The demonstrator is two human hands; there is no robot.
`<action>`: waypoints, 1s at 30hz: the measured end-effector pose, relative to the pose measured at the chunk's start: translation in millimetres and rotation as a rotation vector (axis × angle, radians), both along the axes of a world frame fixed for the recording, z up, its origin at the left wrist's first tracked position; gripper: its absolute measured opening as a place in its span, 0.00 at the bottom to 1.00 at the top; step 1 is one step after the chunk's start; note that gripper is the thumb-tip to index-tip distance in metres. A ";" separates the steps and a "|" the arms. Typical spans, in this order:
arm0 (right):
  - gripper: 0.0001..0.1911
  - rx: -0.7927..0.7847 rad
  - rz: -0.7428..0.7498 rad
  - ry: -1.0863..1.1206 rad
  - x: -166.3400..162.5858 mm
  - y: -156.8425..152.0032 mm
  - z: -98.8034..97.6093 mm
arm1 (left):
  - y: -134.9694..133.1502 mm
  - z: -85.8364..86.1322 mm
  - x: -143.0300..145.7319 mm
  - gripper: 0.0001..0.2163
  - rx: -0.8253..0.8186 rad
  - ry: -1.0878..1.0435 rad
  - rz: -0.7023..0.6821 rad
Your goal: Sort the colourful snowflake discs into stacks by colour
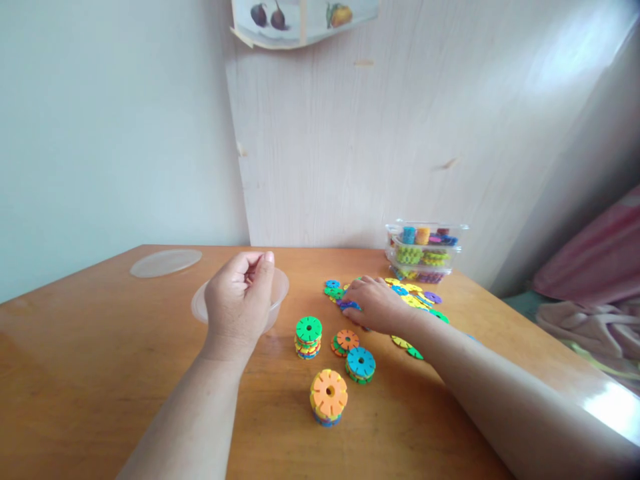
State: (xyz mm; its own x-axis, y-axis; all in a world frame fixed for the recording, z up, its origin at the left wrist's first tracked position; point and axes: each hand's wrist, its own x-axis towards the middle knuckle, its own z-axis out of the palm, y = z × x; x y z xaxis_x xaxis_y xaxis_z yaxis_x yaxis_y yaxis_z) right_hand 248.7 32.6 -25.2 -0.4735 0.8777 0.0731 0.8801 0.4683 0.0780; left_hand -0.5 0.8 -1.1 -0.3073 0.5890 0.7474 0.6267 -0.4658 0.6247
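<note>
My left hand [240,293] is raised in front of a clear plastic bowl [280,288] and hides much of it. Its fingers are curled in, with the thumb against them; whatever they may hold is hidden. Palm down, my right hand [375,303] lies over a loose spread of coloured notched plastic discs [413,301], its fingers loosely bent and touching purple and blue ones. Between my arms stand a stack with a green disc on top [309,329], a low stack topped orange [347,341], a blue-topped stack [361,363] and a taller orange-topped stack [329,395].
Clear lidded boxes [425,252] of coloured pieces are piled at the table's back right. A round translucent lid [166,263] lies at the back left. The wooden table [100,373] meets a wall behind. Fabric [575,327] lies beyond its right edge.
</note>
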 end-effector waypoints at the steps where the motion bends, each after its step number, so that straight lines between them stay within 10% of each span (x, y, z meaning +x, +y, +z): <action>1: 0.16 0.007 0.004 -0.011 0.2 -0.1 1.7 | -0.1 0.1 0.0 0.13 0.000 -0.003 -0.004; 30: 0.13 -0.024 0.027 0.030 11.7 -0.8 8.3 | -1.2 1.3 0.9 0.12 0.005 -0.019 -0.029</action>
